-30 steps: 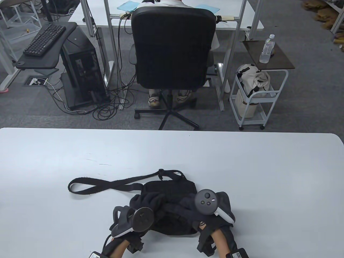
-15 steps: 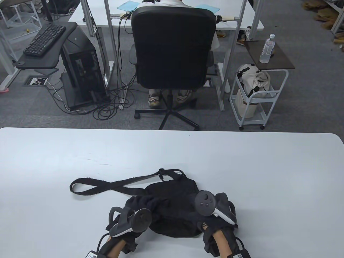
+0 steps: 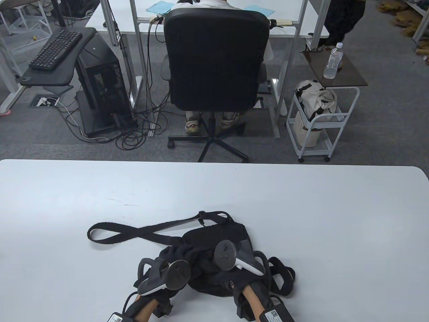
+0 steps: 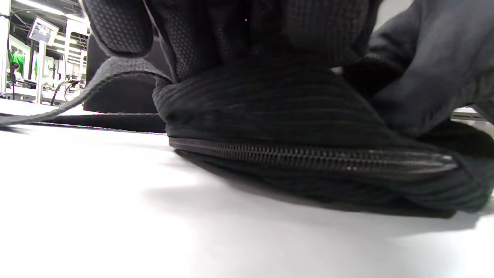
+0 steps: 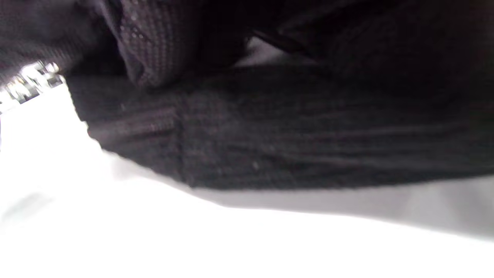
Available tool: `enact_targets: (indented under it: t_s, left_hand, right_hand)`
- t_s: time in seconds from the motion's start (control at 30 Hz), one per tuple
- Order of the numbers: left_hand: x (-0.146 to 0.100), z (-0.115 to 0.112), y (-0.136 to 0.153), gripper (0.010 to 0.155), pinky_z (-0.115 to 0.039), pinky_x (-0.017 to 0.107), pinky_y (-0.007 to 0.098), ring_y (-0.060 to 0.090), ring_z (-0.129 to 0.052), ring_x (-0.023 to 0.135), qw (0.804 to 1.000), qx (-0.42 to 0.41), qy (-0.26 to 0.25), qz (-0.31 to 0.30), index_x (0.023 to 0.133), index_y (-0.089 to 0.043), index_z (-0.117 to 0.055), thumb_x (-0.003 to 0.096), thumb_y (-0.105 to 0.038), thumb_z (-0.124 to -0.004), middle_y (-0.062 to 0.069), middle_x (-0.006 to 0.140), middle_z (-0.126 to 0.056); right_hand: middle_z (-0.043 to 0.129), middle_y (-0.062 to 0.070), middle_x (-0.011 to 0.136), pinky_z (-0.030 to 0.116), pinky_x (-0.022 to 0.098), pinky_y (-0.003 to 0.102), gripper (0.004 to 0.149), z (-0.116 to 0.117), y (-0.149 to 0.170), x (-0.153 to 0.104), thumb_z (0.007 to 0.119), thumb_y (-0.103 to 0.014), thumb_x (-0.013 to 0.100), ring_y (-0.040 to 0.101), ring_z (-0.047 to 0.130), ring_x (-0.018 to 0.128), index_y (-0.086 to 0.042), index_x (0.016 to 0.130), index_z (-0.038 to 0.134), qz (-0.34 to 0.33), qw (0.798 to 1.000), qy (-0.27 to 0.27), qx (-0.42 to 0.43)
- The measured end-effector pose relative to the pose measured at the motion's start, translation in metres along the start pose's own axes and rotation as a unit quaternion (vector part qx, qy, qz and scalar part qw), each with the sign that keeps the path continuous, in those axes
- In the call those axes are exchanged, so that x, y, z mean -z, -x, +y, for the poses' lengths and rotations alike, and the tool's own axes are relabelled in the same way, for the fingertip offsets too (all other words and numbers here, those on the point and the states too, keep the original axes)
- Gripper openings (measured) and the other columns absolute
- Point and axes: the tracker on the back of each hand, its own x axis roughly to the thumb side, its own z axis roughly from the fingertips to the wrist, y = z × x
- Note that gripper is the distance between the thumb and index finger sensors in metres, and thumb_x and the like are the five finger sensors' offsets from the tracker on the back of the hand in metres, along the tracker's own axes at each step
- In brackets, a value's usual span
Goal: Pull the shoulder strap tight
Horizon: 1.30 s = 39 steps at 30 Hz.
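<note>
A small black corduroy bag (image 3: 214, 236) lies on the white table (image 3: 301, 214) near its front edge. Its black shoulder strap (image 3: 134, 231) runs out to the left and ends in a loop. My left hand (image 3: 177, 255) rests on the bag's left part; in the left wrist view its fingers (image 4: 216, 34) press on the ribbed fabric above the zipper (image 4: 308, 158). My right hand (image 3: 214, 265) lies on the bag's middle, its fingers hidden under the tracker. The right wrist view is dark and blurred, with bag fabric (image 5: 308, 127) close up. A second strap loop (image 3: 281, 275) shows at the right.
Behind the table stand a black office chair (image 3: 214, 60) with a seated person, a computer tower (image 3: 100, 84), a keyboard (image 3: 55, 48), and a white cart (image 3: 318, 120) with a beige bag. A water bottle (image 3: 333, 60) stands on a small brown table.
My right hand has moved left, from the bag's right side onto its middle, uncovering strap loops at the right. The left hand has barely moved.
</note>
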Motion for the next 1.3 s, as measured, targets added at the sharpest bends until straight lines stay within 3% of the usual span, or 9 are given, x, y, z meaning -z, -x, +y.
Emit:
enact_targets:
  t_s: [0.2,0.4,0.6,0.83,0.97,1.03,1.13,1.23,1.3]
  left_hand:
    - [0.000,0.001,0.001,0.063,-0.065,0.076,0.058,0.028,-0.076,0.102,0.999,-0.032,0.000,-0.004,0.107,-0.027,-0.060,0.0491,-0.050,-0.069,0.000,0.109,-0.071]
    - [-0.001,0.004,0.003,0.063,-0.065,0.076,0.057,0.028,-0.077,0.102,0.999,-0.042,-0.007,-0.003,0.107,-0.026,-0.059,0.0492,-0.050,-0.069,0.000,0.109,-0.071]
    - [-0.003,0.003,0.011,0.063,-0.065,0.076,0.057,0.028,-0.077,0.102,0.999,-0.050,-0.003,-0.002,0.107,-0.026,-0.058,0.0493,-0.050,-0.069,0.000,0.109,-0.071]
    - [-0.005,0.003,0.015,0.064,-0.065,0.076,0.058,0.028,-0.077,0.102,0.999,-0.038,0.009,-0.001,0.107,-0.025,-0.059,0.0492,-0.049,-0.070,0.001,0.109,-0.071]
    - [-0.005,0.004,0.015,0.064,-0.066,0.075,0.057,0.029,-0.079,0.101,1.000,-0.023,0.013,-0.006,0.106,-0.024,-0.060,0.0492,-0.050,-0.071,0.001,0.108,-0.073]
    - [-0.006,0.003,0.015,0.064,-0.067,0.075,0.057,0.028,-0.080,0.100,1.000,-0.005,0.019,-0.008,0.106,-0.024,-0.061,0.0493,-0.050,-0.071,0.001,0.107,-0.074]
    - [-0.005,0.001,0.015,0.063,-0.068,0.074,0.056,0.029,-0.080,0.100,1.000,-0.014,0.025,-0.012,0.106,-0.023,-0.061,0.0495,-0.049,-0.071,0.002,0.107,-0.074]
    - [-0.005,0.001,0.015,0.063,-0.068,0.075,0.056,0.029,-0.080,0.100,1.000,0.001,0.023,-0.007,0.106,-0.023,-0.061,0.0495,-0.049,-0.070,0.002,0.107,-0.074]
    - [-0.005,0.001,0.016,0.063,-0.068,0.074,0.056,0.028,-0.080,0.099,1.000,-0.010,0.021,-0.010,0.107,-0.023,-0.060,0.0496,-0.049,-0.069,0.002,0.107,-0.074]
  right_hand:
    - [0.058,0.006,0.111,0.045,0.076,0.066,0.036,-0.020,-0.012,-0.014,0.092,-0.043,0.044,0.040,0.059,0.098,-0.019,0.071,0.090,-0.079,0.994,0.062,0.054]
    - [0.079,0.008,0.102,0.073,0.069,0.050,0.037,-0.028,-0.004,-0.003,0.097,-0.041,0.041,0.031,0.089,0.086,-0.015,0.067,0.094,-0.123,0.985,0.053,0.113]
    - [0.086,0.009,0.096,0.093,0.049,0.039,0.036,-0.037,-0.004,0.020,0.102,-0.034,0.038,0.023,0.105,0.066,-0.015,0.067,0.096,-0.127,0.977,-0.043,0.168]
    - [0.085,0.011,0.095,0.095,0.029,0.028,0.041,-0.037,0.002,0.033,0.102,-0.031,0.039,0.015,0.104,0.042,-0.016,0.077,0.094,-0.082,0.968,-0.128,0.197]
    - [0.090,0.011,0.090,0.093,0.019,0.025,0.046,-0.040,0.009,0.034,0.100,-0.038,0.039,0.012,0.104,0.030,-0.022,0.082,0.092,-0.031,0.977,-0.153,0.145]
    - [0.099,0.013,0.080,0.095,0.013,0.025,0.051,-0.039,0.014,0.033,0.083,-0.052,0.045,0.013,0.107,0.025,-0.026,0.090,0.088,-0.010,0.973,-0.177,0.148]
    - [0.103,0.012,0.072,0.096,0.018,0.030,0.060,-0.039,0.016,0.030,0.087,-0.050,0.044,0.017,0.109,0.030,-0.022,0.096,0.082,-0.003,0.959,-0.224,0.174]
    - [0.097,0.005,0.075,0.093,0.032,0.033,0.065,-0.041,0.016,0.025,0.097,-0.036,0.043,0.018,0.104,0.044,-0.025,0.102,0.072,-0.009,0.956,-0.254,0.145]
    - [0.098,0.002,0.070,0.093,0.028,0.030,0.062,-0.043,0.016,0.023,0.099,-0.031,0.043,0.014,0.103,0.039,-0.025,0.099,0.075,-0.006,0.966,-0.228,0.124]
